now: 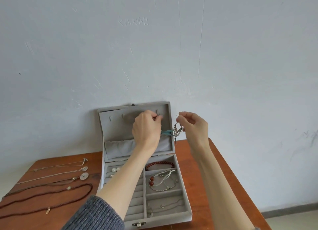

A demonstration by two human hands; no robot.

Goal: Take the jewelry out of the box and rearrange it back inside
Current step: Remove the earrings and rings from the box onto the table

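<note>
Open grey velvet jewelry box (pixel 186 202) sits near front edge of brown wooden table (pixel 203 169). Necklaces (pixel 51 183) laid out to its left. L hand (pixel 146 128) pinches sth small at lid; R hand (pixel 194 124) pinches silver dangly earring (pixel 177 129) beside lid, teal feather strand (pixel 166 132) betw hands. Wall (pixel 154 48) behind.

Left hand (pixel 146 126) grip contents perhaps hidden.

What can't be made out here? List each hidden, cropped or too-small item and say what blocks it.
Head view only:
- What the left hand pinches: its own fingers cover it.
- Part of the ring rolls: hidden under the left forearm.
- Dangling earring in the right hand: details too small.
- Necklaces on the table: cut off by the left edge.
- Clasp: partly cropped by the bottom edge.
</note>
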